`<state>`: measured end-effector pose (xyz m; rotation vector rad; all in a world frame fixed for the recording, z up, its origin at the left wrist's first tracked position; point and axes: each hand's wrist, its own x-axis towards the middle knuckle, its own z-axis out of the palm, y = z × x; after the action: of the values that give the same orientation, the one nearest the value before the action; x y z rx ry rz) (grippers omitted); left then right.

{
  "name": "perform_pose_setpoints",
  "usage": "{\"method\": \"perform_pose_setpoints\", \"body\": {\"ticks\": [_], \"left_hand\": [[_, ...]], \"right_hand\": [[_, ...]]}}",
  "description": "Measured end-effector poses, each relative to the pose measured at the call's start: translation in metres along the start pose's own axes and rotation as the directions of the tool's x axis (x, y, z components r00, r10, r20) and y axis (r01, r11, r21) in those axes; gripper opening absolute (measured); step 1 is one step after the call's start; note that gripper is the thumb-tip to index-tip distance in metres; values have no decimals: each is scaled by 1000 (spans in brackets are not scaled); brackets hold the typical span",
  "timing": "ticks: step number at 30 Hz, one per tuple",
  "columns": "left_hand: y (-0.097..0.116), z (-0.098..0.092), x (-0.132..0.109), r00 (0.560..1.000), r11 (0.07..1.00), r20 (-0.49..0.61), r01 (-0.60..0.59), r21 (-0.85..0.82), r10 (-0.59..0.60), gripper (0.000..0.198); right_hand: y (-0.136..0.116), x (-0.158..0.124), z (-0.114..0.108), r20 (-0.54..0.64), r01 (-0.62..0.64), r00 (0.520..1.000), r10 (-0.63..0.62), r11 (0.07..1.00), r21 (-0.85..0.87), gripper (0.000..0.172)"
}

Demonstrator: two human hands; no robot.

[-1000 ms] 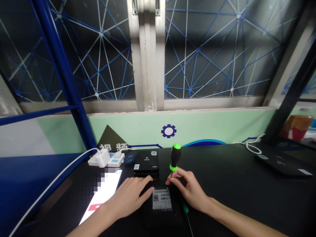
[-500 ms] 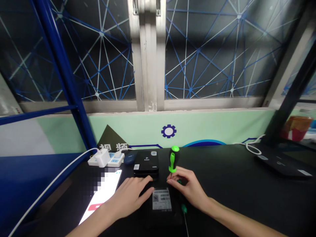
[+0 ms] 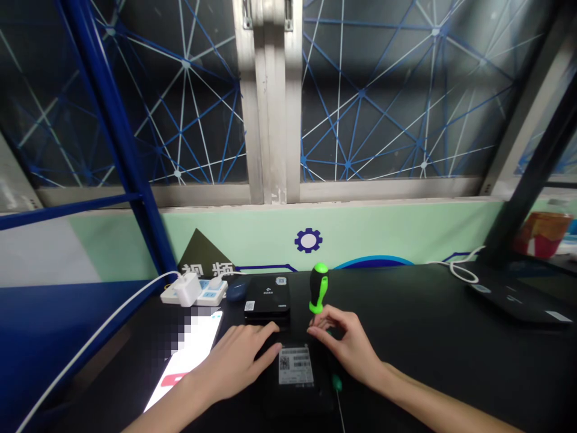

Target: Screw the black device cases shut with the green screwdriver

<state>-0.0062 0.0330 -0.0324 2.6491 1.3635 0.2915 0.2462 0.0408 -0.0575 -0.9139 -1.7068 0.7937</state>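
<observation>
A black box with a white printed label lies on the dark table in front of me. My left hand lies across its left and far side, with fingers stretched out and the thumb beside the label. A screwdriver with a black and bright green handle stands nearly upright at the box's far right corner. My right hand pinches its shaft between thumb and fingers, below the handle. The tip is hidden by the fingers. Right of the box, partly under my right hand, lies another tool with a dark green handle and thin metal shaft.
A second black box sits behind, beside a dark blue mouse-like object. At left are a white power strip with a charger and a lit phone. Another flat black device and white cable lie right.
The screwdriver has turned about its shaft, its green stripe going from the left of the handle to the right. My right hand shifted slightly right; my left hand stayed put.
</observation>
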Motion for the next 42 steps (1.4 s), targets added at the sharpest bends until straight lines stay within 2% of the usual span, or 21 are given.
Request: {"method": "perform_pose_setpoints", "body": {"ticks": [12,28,37,42], "left_hand": [[2,-2,0,1000,1000,-3,-8,2,8,38],[2,-1,1,1000,1000,4,0,12,0,38],[1,0,1,1000,1000,1,2,13,-2,38],[1,0,1,1000,1000,-11,-5,12,5,38]], "right_hand": [[-9,-4,0,62,96,994,-89,986,-133,15],[-11,-3,-2,130,126,985,-115,989,-79,18],[-7,0,0,37,125,992,-122,984,-124,19],[-6,2,0,-27,64,997,-66,996,-54,15]]}}
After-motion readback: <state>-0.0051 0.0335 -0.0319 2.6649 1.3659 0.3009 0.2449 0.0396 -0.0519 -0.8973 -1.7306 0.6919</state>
